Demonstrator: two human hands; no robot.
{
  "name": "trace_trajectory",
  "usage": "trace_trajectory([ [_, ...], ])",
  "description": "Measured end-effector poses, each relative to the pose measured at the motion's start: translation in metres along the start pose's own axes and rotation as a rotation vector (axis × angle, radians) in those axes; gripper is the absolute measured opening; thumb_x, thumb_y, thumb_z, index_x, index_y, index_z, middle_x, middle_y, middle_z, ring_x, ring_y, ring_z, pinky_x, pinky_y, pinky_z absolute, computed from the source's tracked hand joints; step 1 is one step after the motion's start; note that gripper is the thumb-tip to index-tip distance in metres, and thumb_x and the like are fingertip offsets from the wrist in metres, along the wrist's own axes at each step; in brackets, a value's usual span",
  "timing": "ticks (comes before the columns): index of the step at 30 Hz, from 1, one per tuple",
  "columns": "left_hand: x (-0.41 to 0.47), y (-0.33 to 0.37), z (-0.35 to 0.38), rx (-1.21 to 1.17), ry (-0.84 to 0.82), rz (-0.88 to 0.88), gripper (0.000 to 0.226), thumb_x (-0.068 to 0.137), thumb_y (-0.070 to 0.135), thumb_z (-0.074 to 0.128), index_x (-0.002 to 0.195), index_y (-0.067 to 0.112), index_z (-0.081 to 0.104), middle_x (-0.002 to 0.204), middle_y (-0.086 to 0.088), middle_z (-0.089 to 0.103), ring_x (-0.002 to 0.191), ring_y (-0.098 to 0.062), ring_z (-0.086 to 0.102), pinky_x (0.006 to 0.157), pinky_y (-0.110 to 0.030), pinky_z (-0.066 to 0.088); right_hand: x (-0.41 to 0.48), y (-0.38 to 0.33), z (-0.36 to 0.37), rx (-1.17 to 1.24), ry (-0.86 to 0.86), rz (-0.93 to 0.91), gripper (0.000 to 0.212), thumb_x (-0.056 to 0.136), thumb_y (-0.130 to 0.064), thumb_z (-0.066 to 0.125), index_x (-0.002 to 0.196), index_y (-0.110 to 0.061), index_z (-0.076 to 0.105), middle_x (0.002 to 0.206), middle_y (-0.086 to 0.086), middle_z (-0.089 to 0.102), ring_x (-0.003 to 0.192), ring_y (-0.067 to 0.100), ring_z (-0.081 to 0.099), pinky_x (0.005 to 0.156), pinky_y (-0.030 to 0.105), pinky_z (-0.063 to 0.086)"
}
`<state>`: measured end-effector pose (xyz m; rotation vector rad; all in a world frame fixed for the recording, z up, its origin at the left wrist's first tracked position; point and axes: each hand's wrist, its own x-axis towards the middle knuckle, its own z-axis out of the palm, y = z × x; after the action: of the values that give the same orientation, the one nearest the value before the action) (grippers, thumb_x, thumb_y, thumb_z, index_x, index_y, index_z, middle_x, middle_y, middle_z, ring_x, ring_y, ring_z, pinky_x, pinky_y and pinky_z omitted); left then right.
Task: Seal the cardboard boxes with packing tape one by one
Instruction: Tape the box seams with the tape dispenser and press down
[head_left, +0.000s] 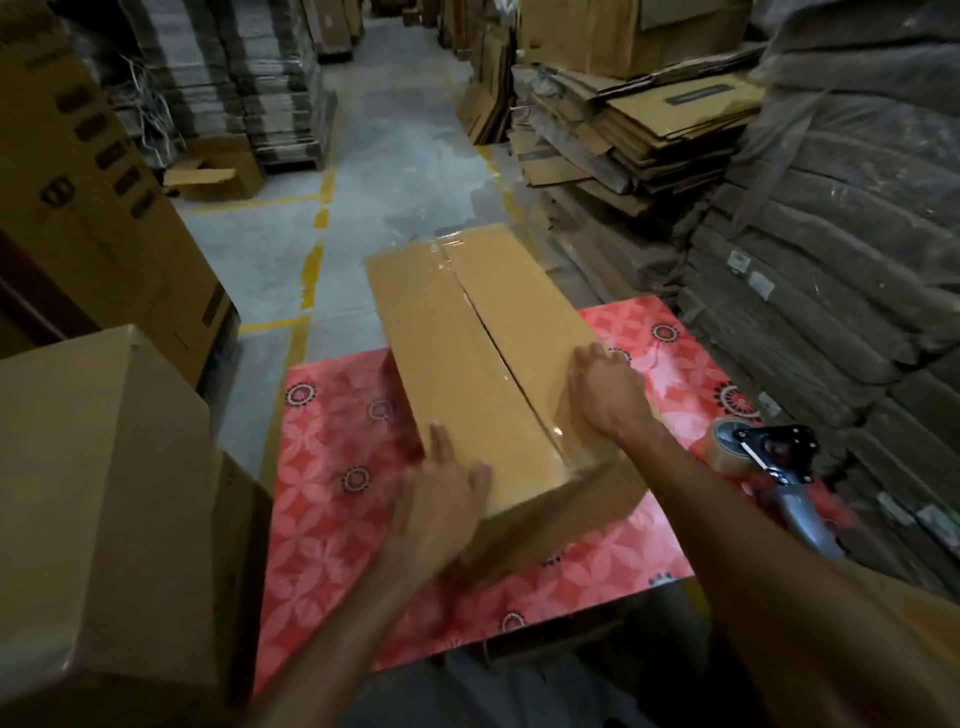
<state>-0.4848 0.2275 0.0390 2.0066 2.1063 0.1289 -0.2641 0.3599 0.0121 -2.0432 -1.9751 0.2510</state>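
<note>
A warehouse aisle is seen, its concrete floor marked with yellow lines and flanked by stacks of flattened cardboard. In the foreground a bench is covered with a red flowered cloth, and a long cardboard box is laid on it lengthwise, its far end overhanging the bench edge.

The flaps are folded shut. Clear packing tape is seen glinting over the seam at the near end and again at the far end; whether the middle of the seam is covered cannot be told, since a dark gap shows there. This box is judged to be sealed or nearly so. The tape dispenser is laid aside on the bench to the right, untouched. A larger box stands at the left; its state cannot be told.

Nothing is gripped by the hands. The left hand, blurred, is laid with fingers extended over the near left corner of the box. The right hand is pressed flat, fingers spread, on the right flap beside the seam.
</note>
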Motion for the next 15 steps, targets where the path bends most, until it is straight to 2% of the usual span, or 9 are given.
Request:
trace_trajectory([
  [2, -0.032, 0.029, -0.004, -0.02, -0.114, 0.09, 0.073, 0.103, 0.047, 0.036, 0.155, -0.001, 0.017, 0.122, -0.023, 0.064, 0.111, -0.04, 0.061, 0.09, -0.04, 0.048, -0.012, -0.002, -0.002, -0.163, -0.047, -0.105, 0.037, 0.096, -0.036, 0.035, 0.119, -0.016, 0.056, 0.125, 0.009, 0.056, 0.124, 0.035, 0.048, 0.1, 0.051, 0.039],
  [3, -0.04, 0.038, -0.004, 0.0, -0.108, 0.145, 0.063, 0.103, 0.045, 0.037, 0.149, 0.002, 0.034, 0.119, -0.02, 0.065, 0.111, -0.039, 0.061, 0.089, -0.04, 0.049, -0.02, -0.006, -0.005, -0.175, -0.1, -0.168, 0.042, 0.095, -0.041, 0.032, 0.12, -0.019, 0.056, 0.126, 0.008, 0.056, 0.125, 0.032, 0.049, 0.1, 0.049, 0.038],
  [4, -0.041, 0.042, -0.007, 0.022, -0.061, 0.203, 0.051, 0.103, 0.044, 0.037, 0.134, 0.008, 0.055, 0.112, -0.017, 0.068, 0.107, -0.036, 0.064, 0.086, -0.039, 0.05, -0.031, -0.012, -0.01, -0.168, -0.14, -0.223, 0.045, 0.096, -0.045, 0.032, 0.123, -0.021, 0.057, 0.129, 0.007, 0.056, 0.127, 0.031, 0.049, 0.101, 0.048, 0.038],
  [5, -0.034, 0.043, -0.009, 0.031, 0.012, 0.244, 0.044, 0.103, 0.043, 0.037, 0.113, 0.012, 0.066, 0.104, -0.013, 0.071, 0.1, -0.033, 0.067, 0.081, -0.038, 0.052, -0.043, -0.018, -0.013, -0.148, -0.159, -0.25, 0.045, 0.097, -0.047, 0.034, 0.126, -0.023, 0.058, 0.132, 0.005, 0.056, 0.128, 0.029, 0.049, 0.102, 0.047, 0.036],
  [7, -0.001, 0.037, -0.008, 0.042, 0.132, 0.297, 0.041, 0.103, 0.042, 0.039, 0.096, 0.016, 0.07, 0.095, -0.008, 0.072, 0.09, -0.028, 0.067, 0.076, -0.036, 0.05, -0.078, -0.029, -0.016, -0.099, -0.132, -0.254, 0.049, 0.095, -0.055, 0.033, 0.124, -0.026, 0.059, 0.133, 0.0, 0.056, 0.128, 0.028, 0.049, 0.103, 0.048, 0.033],
  [9, 0.038, 0.024, -0.006, 0.002, 0.161, 0.349, 0.033, 0.102, 0.042, 0.043, 0.111, 0.021, 0.067, 0.114, -0.007, 0.066, 0.102, -0.025, 0.06, 0.084, -0.036, 0.046, -0.119, -0.04, -0.018, -0.038, -0.133, -0.263, 0.07, 0.087, -0.07, 0.023, 0.135, -0.029, 0.053, 0.143, -0.001, 0.05, 0.136, 0.028, 0.042, 0.11, 0.051, 0.028],
  [11, 0.069, 0.012, 0.001, 0.039, 0.061, 0.396, 0.047, 0.102, 0.047, 0.042, 0.143, 0.025, 0.046, 0.149, -0.006, 0.044, 0.136, -0.028, 0.041, 0.107, -0.045, 0.037, -0.154, -0.042, -0.011, -0.086, -0.187, -0.349, 0.088, 0.083, -0.083, 0.029, 0.154, -0.032, 0.03, 0.16, 0.0, 0.033, 0.149, 0.032, 0.024, 0.12, 0.056, 0.015],
  [13, 0.086, 0.004, 0.01, 0.128, -0.044, 0.434, 0.063, 0.102, 0.057, 0.027, 0.158, 0.029, 0.019, 0.167, 0.002, 0.014, 0.153, -0.025, 0.014, 0.12, -0.052, 0.017, -0.168, -0.034, -0.003, -0.193, -0.213, -0.441, 0.095, 0.083, -0.076, 0.048, 0.16, -0.03, 0.014, 0.168, 0.001, 0.017, 0.155, 0.034, 0.009, 0.124, 0.057, 0.005],
  [15, 0.088, 0.003, 0.018, 0.18, -0.06, 0.415, 0.069, 0.1, 0.064, 0.015, 0.16, 0.031, 0.008, 0.169, 0.007, 0.004, 0.155, -0.023, 0.006, 0.122, -0.053, 0.01, -0.167, -0.025, -0.001, -0.185, -0.221, -0.467, 0.096, 0.083, -0.065, 0.058, 0.16, -0.031, 0.011, 0.169, 0.0, 0.012, 0.156, 0.031, 0.003, 0.125, 0.053, 0.002],
])
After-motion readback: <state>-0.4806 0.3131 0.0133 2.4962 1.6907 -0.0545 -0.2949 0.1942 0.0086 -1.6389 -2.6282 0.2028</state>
